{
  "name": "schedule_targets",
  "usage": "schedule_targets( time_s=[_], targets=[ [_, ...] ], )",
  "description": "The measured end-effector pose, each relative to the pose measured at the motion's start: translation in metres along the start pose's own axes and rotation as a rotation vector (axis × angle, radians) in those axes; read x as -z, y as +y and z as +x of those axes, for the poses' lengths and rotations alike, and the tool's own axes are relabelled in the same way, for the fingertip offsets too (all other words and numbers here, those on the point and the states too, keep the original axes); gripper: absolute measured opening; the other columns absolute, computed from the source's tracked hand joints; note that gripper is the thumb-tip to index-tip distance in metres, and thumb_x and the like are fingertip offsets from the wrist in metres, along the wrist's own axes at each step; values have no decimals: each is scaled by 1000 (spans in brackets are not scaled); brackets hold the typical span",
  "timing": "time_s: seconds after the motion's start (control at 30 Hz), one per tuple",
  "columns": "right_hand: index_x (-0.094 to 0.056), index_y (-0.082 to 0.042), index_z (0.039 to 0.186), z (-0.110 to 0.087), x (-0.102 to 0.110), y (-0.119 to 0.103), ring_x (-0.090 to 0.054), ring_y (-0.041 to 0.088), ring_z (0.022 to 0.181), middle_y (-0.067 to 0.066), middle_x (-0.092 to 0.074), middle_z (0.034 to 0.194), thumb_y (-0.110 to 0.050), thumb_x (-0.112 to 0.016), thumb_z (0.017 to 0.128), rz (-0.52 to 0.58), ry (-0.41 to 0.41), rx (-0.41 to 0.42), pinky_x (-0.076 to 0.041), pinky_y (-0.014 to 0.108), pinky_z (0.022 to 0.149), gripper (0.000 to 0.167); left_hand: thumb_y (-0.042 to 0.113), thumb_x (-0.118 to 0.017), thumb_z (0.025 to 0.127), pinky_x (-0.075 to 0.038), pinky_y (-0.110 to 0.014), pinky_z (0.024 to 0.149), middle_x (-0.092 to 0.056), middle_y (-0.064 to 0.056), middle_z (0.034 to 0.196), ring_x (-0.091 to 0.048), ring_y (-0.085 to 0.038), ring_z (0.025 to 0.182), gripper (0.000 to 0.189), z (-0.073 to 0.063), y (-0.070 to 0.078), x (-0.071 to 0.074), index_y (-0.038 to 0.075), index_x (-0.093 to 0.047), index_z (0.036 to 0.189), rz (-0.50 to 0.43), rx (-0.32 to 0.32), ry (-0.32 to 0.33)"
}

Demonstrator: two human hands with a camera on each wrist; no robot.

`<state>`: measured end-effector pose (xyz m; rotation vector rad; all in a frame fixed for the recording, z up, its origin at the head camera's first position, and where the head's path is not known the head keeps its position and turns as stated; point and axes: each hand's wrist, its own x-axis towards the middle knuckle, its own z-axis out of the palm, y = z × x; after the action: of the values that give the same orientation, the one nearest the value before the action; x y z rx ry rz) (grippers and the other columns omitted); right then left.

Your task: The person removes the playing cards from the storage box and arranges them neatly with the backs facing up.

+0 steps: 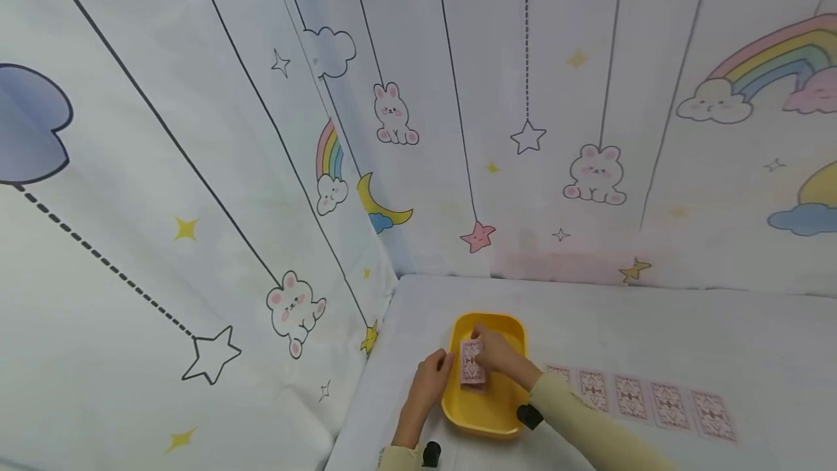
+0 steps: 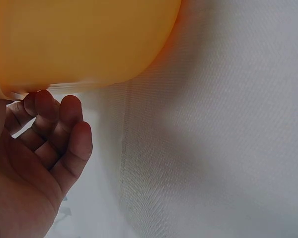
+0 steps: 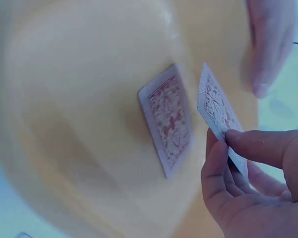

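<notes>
Yellow tray (image 1: 480,411) beneath it, the right hand (image 1: 500,355) pinches a tilted card (image 3: 212,104) just above a second card (image 3: 166,121) lying inside, long axes roughly aligned; the left hand (image 1: 428,381) curls under the tray's left side.

Held card (image 3: 216,101): no legible txt/nos.
Row cards (image 1: 631,396): ditto
Yellow tray (image 1: 480,414): no brand vis.
Wall (image 1: 556,42): w/o txt
</notes>
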<state>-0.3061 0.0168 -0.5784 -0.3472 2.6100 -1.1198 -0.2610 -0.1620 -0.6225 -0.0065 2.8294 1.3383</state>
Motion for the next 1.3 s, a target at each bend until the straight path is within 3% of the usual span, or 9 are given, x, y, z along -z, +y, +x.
schedule_targets(
  time_s=[0.3,0.67,1.3],
  targets=[
    [-58,-5,133,-30,25,-1,-56,18,71,8,-61,87,-2,-71,88,205,32,-33,-53,35,67,47,32,-49,106,-33,-23,52,-43,5,69,-42,-9,60,30,0,4,0,14,-52,83,-3,15,14],
    [-50,0,127,-59,47,13,-61,19,74,10,-64,86,-2,-72,88,339,79,-46,-59,35,73,45,33,-49,106,-32,-23,53,-42,4,69,-41,-9,60,31,-3,4,-1,14,-50,82,3,30,18],
    [-50,-2,132,-84,76,49,-63,20,78,12,-62,92,-3,-70,91,338,127,-106,-60,42,81,46,40,-47,106,-34,-23,54,-44,4,70,-43,-10,62,33,-2,0,-1,14,-53,85,-9,31,-1]
  ],
)
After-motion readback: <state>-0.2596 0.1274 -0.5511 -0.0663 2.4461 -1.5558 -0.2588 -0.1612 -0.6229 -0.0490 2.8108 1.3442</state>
